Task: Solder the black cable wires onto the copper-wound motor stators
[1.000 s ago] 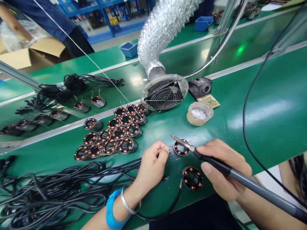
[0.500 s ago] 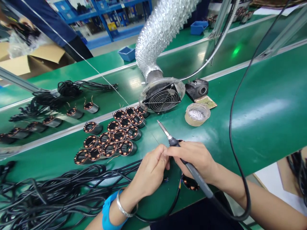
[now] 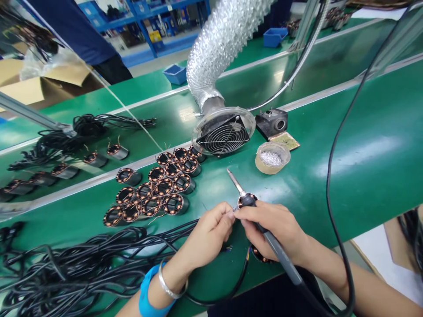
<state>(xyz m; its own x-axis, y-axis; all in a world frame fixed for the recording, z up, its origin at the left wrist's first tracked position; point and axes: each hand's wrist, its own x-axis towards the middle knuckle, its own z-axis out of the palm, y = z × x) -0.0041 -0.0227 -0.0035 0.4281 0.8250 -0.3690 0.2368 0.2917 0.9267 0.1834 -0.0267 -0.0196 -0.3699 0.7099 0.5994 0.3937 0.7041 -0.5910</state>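
Note:
My right hand (image 3: 274,229) is wrapped round a soldering iron (image 3: 282,255), its bare metal tip pointing up and away from me. My left hand (image 3: 213,231) is closed in a pinch, fingertips against those of my right hand. A thin pale wire (image 3: 132,114) slants down from the upper left toward my left fingers; its lower end is too faint to follow. Just beyond my right fingers, a copper-wound stator (image 3: 240,202) is partly hidden by the iron. Under my right hand shows part of another copper winding (image 3: 261,255), beside a black cable (image 3: 243,273) with coloured wire ends.
Several stators (image 3: 163,187) stand grouped at left centre. Black cables (image 3: 66,268) lie in a heap at the lower left. A fume extractor fan (image 3: 226,136) stands ahead, with a tub of silvery bits (image 3: 272,158) and an iron holder (image 3: 272,123) on its right. A person (image 3: 89,39) stands across the bench.
The iron and my right hand have shifted slightly right and down, uncovering more of the stator behind. My left hand has moved a little right. The pale wire has swung, and the person across has shifted.

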